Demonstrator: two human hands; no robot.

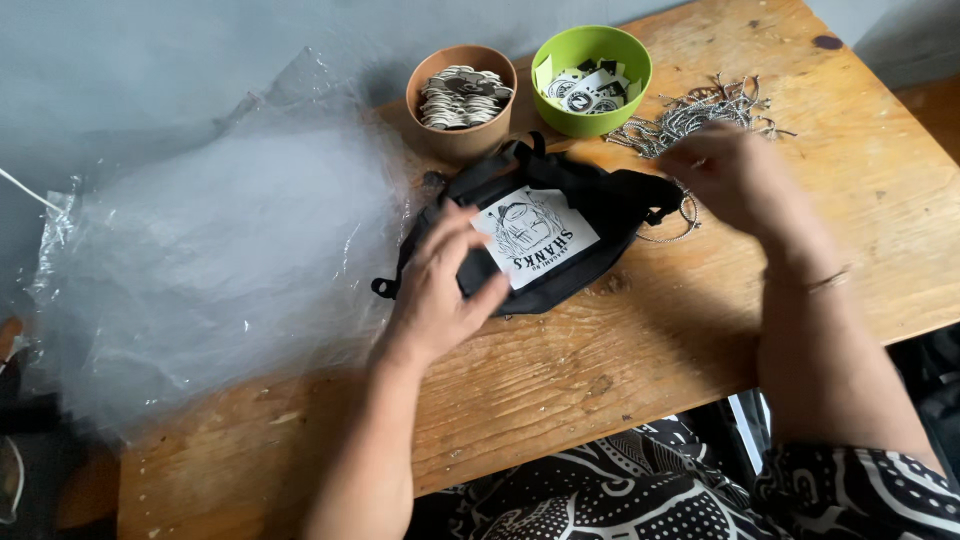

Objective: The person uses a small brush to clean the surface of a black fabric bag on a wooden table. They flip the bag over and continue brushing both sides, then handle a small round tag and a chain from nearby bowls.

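The black fabric waist bag lies flat on the worn wooden table, its long axis running from lower left to upper right, directly ahead of the person. The left hand rests on the bag's left end, fingers spread and pressing a white printed card against the front panel. The right hand hovers above the bag's right end, motion-blurred; its grip cannot be determined, though a thin silver ball chain shows just beneath it. The left hand is the nearer, being in contact. Behind the bag stand a brown paper bowl of round tags, a green bowl of printed labels and a pile of loose chains.
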